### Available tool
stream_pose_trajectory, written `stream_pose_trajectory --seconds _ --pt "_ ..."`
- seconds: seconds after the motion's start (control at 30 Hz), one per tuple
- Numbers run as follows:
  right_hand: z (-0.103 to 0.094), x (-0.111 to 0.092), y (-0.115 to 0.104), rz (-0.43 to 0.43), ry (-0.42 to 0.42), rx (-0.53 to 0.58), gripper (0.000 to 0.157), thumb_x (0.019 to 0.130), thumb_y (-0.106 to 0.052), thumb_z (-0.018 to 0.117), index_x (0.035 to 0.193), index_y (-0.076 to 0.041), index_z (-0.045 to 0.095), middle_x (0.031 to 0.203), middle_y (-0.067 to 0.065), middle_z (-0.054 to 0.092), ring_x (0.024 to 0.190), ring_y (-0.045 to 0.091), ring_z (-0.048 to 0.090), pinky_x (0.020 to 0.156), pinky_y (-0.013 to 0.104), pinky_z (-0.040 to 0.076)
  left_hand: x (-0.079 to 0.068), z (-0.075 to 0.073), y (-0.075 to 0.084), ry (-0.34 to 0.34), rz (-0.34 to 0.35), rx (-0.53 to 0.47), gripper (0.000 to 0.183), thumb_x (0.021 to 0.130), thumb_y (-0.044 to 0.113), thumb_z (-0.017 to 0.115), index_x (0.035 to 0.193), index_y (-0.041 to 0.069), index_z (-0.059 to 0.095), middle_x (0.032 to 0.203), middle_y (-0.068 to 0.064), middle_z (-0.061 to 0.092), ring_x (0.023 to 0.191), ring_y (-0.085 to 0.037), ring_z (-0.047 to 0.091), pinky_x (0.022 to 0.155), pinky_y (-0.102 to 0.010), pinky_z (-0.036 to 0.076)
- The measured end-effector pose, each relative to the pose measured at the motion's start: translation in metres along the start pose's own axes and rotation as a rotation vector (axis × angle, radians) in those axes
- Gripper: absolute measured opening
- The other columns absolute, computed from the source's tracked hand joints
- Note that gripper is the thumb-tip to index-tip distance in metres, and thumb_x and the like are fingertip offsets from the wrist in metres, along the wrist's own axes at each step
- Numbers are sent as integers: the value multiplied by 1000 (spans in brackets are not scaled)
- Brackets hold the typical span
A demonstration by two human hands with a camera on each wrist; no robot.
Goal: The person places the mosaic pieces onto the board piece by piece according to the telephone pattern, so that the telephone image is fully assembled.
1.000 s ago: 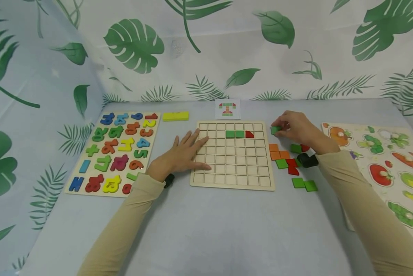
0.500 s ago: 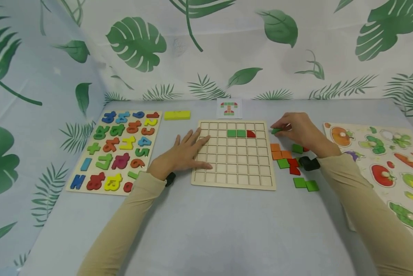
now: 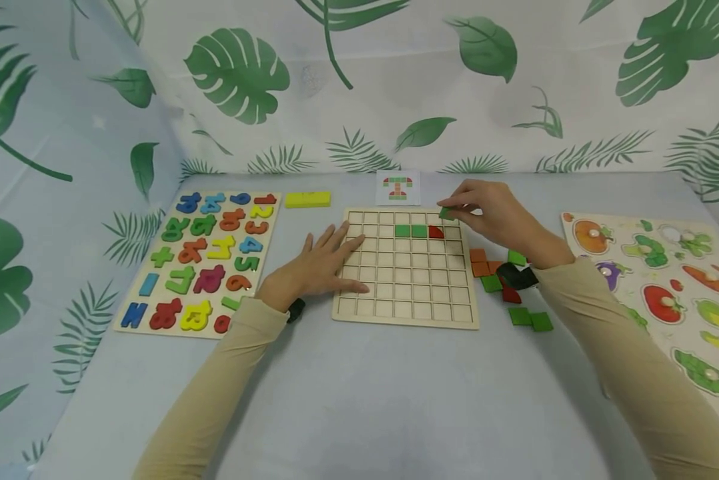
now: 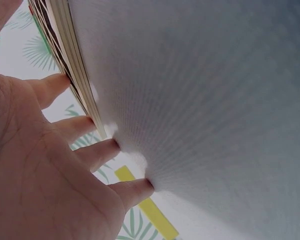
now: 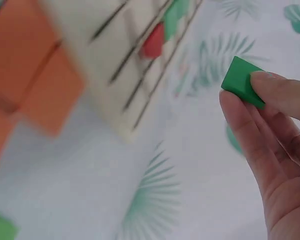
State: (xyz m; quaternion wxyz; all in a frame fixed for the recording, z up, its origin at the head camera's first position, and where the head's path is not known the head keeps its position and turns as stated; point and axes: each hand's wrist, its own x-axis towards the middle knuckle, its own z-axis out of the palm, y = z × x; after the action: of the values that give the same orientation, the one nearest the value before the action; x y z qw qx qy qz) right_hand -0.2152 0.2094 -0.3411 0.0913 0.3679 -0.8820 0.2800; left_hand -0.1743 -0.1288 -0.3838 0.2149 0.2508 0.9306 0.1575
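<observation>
Far left on the worktop (image 3: 365, 400): number board (image 3: 161, 293), turned at a slant, probably parked aside so the middle has room. Next, left hand (image 3: 314, 267), palm down, fingers spread apart and straight, gripping nothing. Thumb and index lie on the left edge of the grid board (image 3: 404, 323), outer fingertips on the worktop beside it; likely bracing so the board won't slide. Yellow block (image 3: 308, 199) sits beyond that hand, between the two boards, out of the way.

Middle: picture card (image 3: 398, 188) just past the grid board's far edge, likely there to be seen over it. Right hand (image 3: 491, 210): thumb and fingers clamped on a green tile (image 3: 446, 213), by its edges, which probably leaves the underside free. Tile is above the grid board's far right corner, apart from it in the right wrist view; exact cell under it, can't tell.

Right: orange tiles (image 3: 477, 256), loose red pieces (image 3: 511, 294) and spare green tiles (image 3: 519, 316) beside the grid board, probably for easy reach; partly hidden by the wrist. Far right: vegetable board (image 3: 620, 230).

Containers: number board holds coloured numerals and signs. Grid board, second row from top: two green squares (image 3: 410, 231), then a round-cornered red piece (image 3: 435, 232). Vegetable board holds knobbed vegetable pieces.
</observation>
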Motion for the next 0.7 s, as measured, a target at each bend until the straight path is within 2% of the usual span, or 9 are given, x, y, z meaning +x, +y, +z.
stream_pose_trajectory --seconds 0.17,0.3,0.57,0.7 --pt "5 18 -11 -44 26 61 25 85 12 80 108 3 80 93 10 73 84 24 69 78 41 61 1 -1 0 -2 3 7 101 97 63 65 171 21 11 175 -12 -10 160 -36 -12 123 -65 -7" --pt "11 31 -17 -57 26 118 20 85 10 81 104 2 81 93 9 74 83 23 70 78 39 62 2 -2 0 0 6 10 101 96 63 65 171 21 11 175 -13 -11 160 -36 -11 123 -65 -7" --pt "33 48 -22 -15 -61 214 19 90 10 76 107 4 80 98 14 73 90 29 70 82 42 62 4 -1 -2 -1 -1 14 101 96 65 64 171 23 10 175 -12 -12 160 -36 -11 123 -66 -6" --pt "47 50 -24 5 -94 223 19 91 10 75 108 5 79 101 17 73 92 32 71 82 43 62 3 0 -1 -6 -3 18 101 96 65 64 171 23 9 175 -11 -12 160 -36 -11 123 -66 -6"
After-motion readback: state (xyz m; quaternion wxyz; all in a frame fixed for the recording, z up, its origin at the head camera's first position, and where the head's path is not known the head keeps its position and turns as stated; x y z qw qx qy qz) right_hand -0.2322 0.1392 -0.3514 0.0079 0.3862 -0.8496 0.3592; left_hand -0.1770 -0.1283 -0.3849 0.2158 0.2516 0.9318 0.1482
